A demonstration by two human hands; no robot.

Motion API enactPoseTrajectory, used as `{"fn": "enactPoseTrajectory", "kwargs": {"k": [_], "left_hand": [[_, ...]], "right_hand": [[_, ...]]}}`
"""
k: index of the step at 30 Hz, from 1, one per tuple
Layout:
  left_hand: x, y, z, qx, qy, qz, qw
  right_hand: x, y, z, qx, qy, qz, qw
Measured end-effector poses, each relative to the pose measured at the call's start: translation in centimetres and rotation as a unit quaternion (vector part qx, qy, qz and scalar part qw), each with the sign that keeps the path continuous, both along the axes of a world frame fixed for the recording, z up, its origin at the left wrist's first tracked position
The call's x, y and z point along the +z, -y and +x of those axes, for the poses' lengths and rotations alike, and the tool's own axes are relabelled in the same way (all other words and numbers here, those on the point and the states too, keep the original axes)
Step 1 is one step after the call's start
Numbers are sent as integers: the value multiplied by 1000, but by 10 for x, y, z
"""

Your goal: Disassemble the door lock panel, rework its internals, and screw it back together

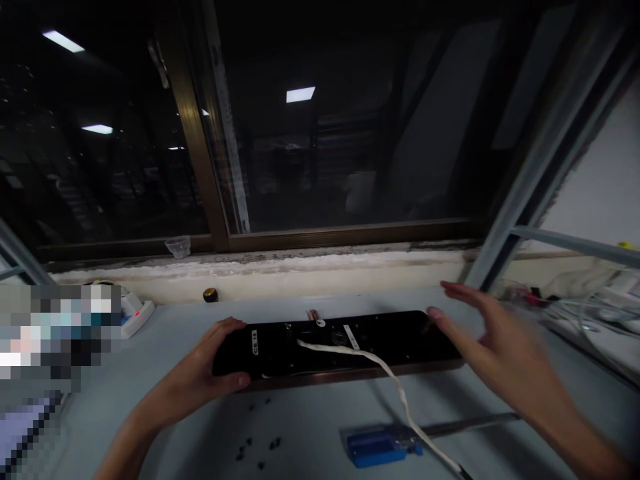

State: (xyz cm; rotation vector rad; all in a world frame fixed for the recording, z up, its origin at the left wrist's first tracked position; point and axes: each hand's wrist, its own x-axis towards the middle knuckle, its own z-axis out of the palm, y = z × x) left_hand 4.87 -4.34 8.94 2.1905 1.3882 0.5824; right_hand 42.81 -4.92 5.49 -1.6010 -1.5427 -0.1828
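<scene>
A long black panel (300, 347) with a bronze edge lies flat on the grey table (150, 347), its length running left to right. My left hand (210, 370) is closed round the panel's left end, thumb along the near edge. My right hand (480, 340) hovers at the right end with fingers stretched out and apart, holding nothing. A white ribbon cable (395, 380) runs from the panel's middle toward the near right. A screwdriver with a blue handle (380, 445) lies in front of the panel, its shaft pointing right.
Several small dark screws (257, 450) lie on the table near me. A dark window and its sill (300, 267) stand behind, with a clear cup (179, 247) and a small black knob (211, 294). White cables and parts (590, 313) fill the right side; a white device (135, 310) sits left.
</scene>
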Motion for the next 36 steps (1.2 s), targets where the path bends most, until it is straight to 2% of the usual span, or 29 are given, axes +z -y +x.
{"fn": "enactPoseTrajectory", "kwargs": {"k": [1, 3, 6, 10, 14, 19, 21, 24, 27, 29, 32, 36], "left_hand": [[0, 0, 1, 1, -5, 2, 1000], [-1, -1, 1, 4, -21, 11, 1000], [-3, -1, 1, 17, -41, 37, 998], [-4, 0, 0, 26, -30, 56, 998], [-3, 0, 0, 23, -24, 53, 998], [-3, -1, 0, 8, -23, 32, 999], [-2, -1, 0, -4, -24, 25, 999], [-1, 0, -2, -27, -34, 22, 999], [-1, 1, -4, -42, -46, 4, 998], [-1, 1, -3, -19, -34, -20, 999], [-2, 0, 1, 51, 25, -61, 997], [-4, -2, 7, 150, 151, -149, 966]], "right_hand": [[3, 5, -9, 14, 47, 49, 998], [9, 13, -31, 140, 155, 89, 974], [15, 12, -61, 262, 220, -4, 940], [29, -4, -77, 325, 175, -136, 920], [42, -25, -77, 338, 60, -190, 920], [37, -45, -76, 344, -58, -237, 907], [33, -46, -75, 341, -50, -241, 907], [31, -40, -70, 342, 16, -223, 913], [29, -30, -64, 368, 93, -213, 900], [26, -25, -60, 367, 143, -203, 896], [20, -21, -50, 335, 188, -166, 908], [17, -15, -31, 282, 164, -141, 935]]}}
